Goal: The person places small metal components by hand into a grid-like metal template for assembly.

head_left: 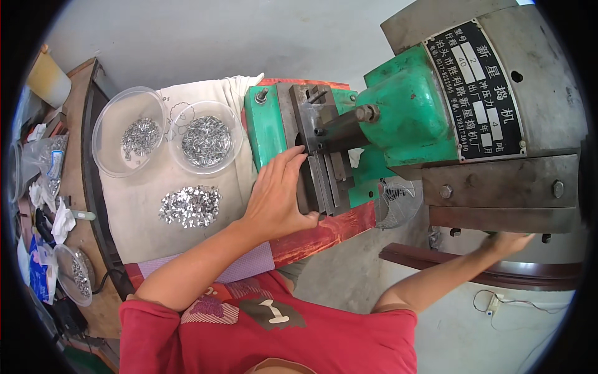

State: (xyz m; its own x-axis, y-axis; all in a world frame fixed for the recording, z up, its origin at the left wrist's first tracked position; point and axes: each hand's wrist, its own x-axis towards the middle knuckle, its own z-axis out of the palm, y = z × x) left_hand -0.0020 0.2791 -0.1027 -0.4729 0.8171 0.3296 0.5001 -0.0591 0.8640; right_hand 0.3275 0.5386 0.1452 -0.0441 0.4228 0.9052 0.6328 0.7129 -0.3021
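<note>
My left hand (278,194) lies along the near-left side of the steel die block (322,187) on a green bench press (408,106). Its fingers are stretched toward the upper die, with the thumb apart at the block's lower end. Whether a small part sits under the fingertips is hidden. To the right, my right hand (512,242) reaches under the lower edge of the press's steel body; its fingers are mostly hidden there. Left of the die, a pile of small shiny metal pieces (190,206) lies on a beige cloth (134,215).
Two clear plastic tubs hold small metal parts: a left tub (103,140) and a right tub (233,153). The red wooden bench (317,237) carries the press. A side table (93,249) at left is cluttered with bags and another tub. A wire-guarded fan (398,204) stands behind.
</note>
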